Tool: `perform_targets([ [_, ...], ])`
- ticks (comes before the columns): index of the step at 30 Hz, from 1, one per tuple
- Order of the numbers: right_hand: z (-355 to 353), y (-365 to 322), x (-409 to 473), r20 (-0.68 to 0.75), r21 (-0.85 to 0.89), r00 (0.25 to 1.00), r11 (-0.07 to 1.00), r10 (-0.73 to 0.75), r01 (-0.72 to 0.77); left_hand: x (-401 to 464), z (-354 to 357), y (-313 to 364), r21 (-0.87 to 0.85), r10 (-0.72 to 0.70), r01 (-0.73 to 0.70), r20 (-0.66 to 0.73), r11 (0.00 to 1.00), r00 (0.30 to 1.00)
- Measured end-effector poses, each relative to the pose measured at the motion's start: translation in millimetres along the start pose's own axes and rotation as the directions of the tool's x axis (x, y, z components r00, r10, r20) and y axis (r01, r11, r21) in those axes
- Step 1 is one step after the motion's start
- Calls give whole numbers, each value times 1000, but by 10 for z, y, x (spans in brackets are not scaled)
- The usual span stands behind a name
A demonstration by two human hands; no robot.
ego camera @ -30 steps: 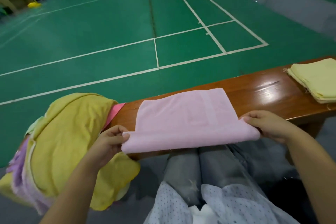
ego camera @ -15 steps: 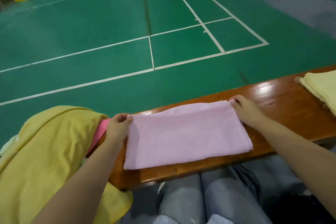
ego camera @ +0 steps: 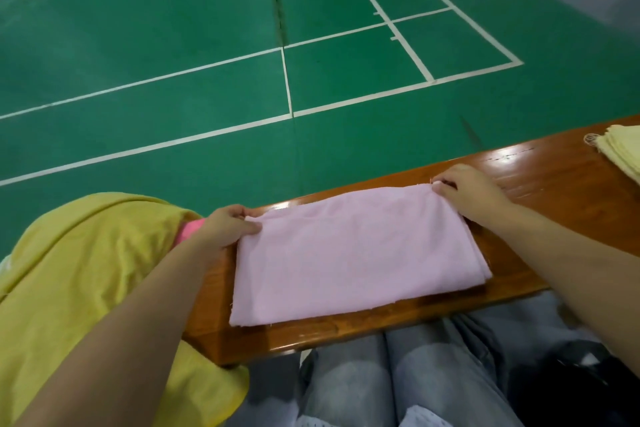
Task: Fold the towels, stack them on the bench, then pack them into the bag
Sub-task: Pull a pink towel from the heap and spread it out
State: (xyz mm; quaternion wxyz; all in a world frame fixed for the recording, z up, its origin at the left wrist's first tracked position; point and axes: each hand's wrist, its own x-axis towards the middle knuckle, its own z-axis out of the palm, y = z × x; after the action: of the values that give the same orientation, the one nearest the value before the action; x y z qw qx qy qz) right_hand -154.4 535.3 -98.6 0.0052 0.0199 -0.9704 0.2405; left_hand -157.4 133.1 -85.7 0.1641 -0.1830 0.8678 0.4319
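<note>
The pink towel [ego camera: 360, 253] is laid flat on the wooden table [ego camera: 554, 177], folded into a rectangle whose long axis runs along the table, left to right, slightly rising toward the right. Its far left corner is pinched by the left hand [ego camera: 228, 225], thumb on top and fingers curled behind the edge; its far right corner is pinched by the right hand [ego camera: 467, 191], fingers curled over the cloth. Both hands are thus placed at the far edge of the towel, one at each end of the long axis, with the body of the cloth lying toward the person and between the forearms. Neither hand is clearly nearer; each is already in touch with its own corner.

The next fold is judged to be made across the long axis, one end brought over to the other, so that the span between the two hands is what matters.

To the right, well apart from the pink towel, a stack of folded pale yellow towels [ego camera: 620, 152] is seen at the table's end, partly cut off by the frame. To the left, a heap of unfolded yellow cloth [ego camera: 86, 270] is draped just beside the left forearm, with a bright pink piece [ego camera: 190, 230] showing at its edge. Nothing is seen lying on the table between the pink towel and the stack. No bag can be made out with certainty.
</note>
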Motion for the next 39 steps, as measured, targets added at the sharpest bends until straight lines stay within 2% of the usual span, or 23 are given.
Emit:
perform_targets([
  [3, 19, 14, 20, 8, -17, 1000, 1000, 18, -18, 45, -69, -40, -51, 47, -46, 25, 998, 999],
  [5, 54, 42, 45, 0, -27, 999, 998, 49, -49, 49, -101, -66, -21, 77, -77, -3, 997, 997],
  [11, 174, 83, 141, -70, -52, 987, 987, 147, -151, 41, 5, -103, 214, 146, -94, -238, 972, 960],
  [15, 166, 73, 145, -26, -71, 985, 982, 171, -172, -4, 51, -129, 391, 268, -155, -252, 907, 930],
  [17, 158, 53, 132, -3, -76, 986, 983, 170, -169, -12, 53, -161, 424, 296, -174, -241, 889, 924],
  [22, 178, 75, 98, -75, -76, 985, 984, 158, -164, 10, 81, -211, 447, 322, -190, -241, 874, 915],
  [25, 176, 38, 100, -69, -65, 983, 982, 172, -177, 9, 107, -213, 452, 338, -198, -252, 870, 907],
  [31, 105, -64, 163, -149, -100, 973, 976, 177, -193, -63, 77, -163, 357, 348, -209, -387, 910, 854],
  [36, 165, -146, 163, -215, -33, 949, 969, 232, -245, -66, 109, -96, 263, 308, -201, -471, 943, 827],
  [39, 243, -113, 152, -183, -13, 949, 964, 258, -264, -32, 146, -68, 218, 218, -126, -476, 968, 852],
])
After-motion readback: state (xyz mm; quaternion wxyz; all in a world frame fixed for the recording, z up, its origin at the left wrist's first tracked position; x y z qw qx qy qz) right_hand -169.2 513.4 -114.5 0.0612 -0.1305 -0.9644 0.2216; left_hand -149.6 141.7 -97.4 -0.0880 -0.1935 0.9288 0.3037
